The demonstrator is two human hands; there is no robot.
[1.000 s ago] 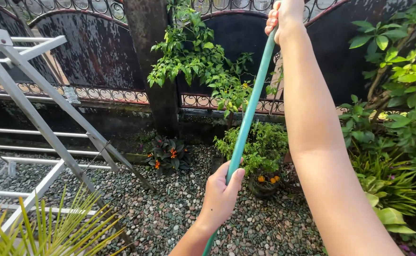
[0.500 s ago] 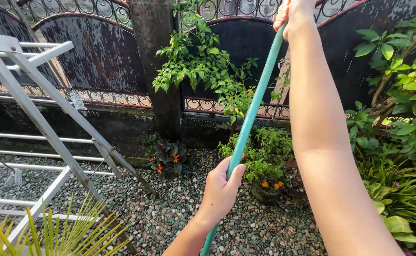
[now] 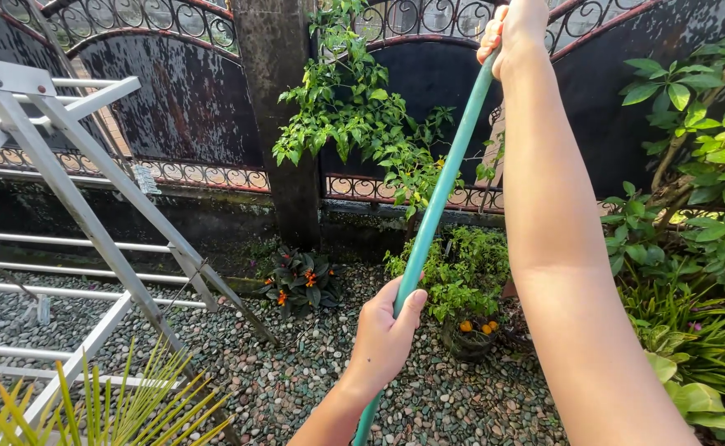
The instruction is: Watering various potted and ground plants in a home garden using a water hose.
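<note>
grip: we hold the long teal plastic hose [image 3: 443,186], right hand [image 3: 515,29] wrapped high, left hand [image 3: 386,339] clasped low | risk: it may kink or swing into the small potted orange-fruited plant [image 3: 467,326]

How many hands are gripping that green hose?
2. The left hand wraps the green hose low down, above the pebbles. The right hand grips it at the top edge, partly cut off. No other hands show.
</note>
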